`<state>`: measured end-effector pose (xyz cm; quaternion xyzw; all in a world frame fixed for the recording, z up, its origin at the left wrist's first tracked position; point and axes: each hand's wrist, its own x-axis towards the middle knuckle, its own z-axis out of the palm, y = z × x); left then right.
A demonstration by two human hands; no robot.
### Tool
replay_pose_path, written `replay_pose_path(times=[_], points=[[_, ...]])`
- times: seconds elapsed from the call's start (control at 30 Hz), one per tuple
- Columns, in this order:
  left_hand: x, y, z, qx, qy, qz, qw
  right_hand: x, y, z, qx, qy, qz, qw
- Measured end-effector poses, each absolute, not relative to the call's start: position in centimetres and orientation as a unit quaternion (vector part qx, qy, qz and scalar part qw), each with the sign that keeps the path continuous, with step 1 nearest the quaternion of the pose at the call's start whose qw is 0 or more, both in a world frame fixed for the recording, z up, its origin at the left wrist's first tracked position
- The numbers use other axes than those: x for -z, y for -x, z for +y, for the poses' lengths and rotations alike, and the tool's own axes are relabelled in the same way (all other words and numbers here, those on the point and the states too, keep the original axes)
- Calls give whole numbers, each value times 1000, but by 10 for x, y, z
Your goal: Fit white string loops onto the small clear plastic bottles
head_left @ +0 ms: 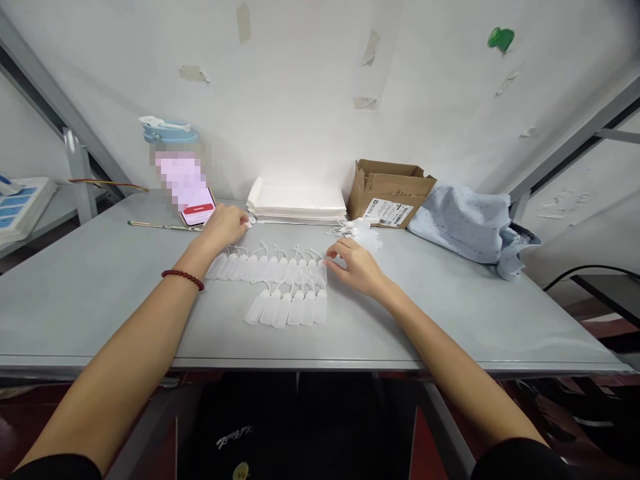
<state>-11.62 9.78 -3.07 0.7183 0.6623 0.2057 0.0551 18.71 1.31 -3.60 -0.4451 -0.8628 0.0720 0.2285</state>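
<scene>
Two rows of small translucent white plastic pieces with white string loops lie on the grey table: a longer back row (267, 268) and a shorter front row (284, 309). My left hand (224, 225) is above the back row's left end, its fingers closed around a small white round piece (249, 222) by the stack of white sheets. At the back row's right end is my right hand (356, 265), thumb and index finger apart beside the last piece. Behind it lies a loose pile of similar white pieces (364, 232).
White folded sheets (300, 200) are stacked against the wall, next to an open cardboard box (393, 190). Light blue cloth (457, 223) lies at the right. A phone (197, 210), partly blurred, leans at the left near a thin stick (160, 225).
</scene>
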Motion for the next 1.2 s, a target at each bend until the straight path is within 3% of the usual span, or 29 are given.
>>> replay_pose_path(times=[0.17,0.5,1.2], points=[[37,113,98,-135,-760,636,-13,35,-187,13,-137,438,-855,243],[34,102,87,-141,-770,623,-9,21,-198,12,-245,414,-861,166],[22,93,76,-163,-771,615,10,29,-197,16,-290,412,-858,103]])
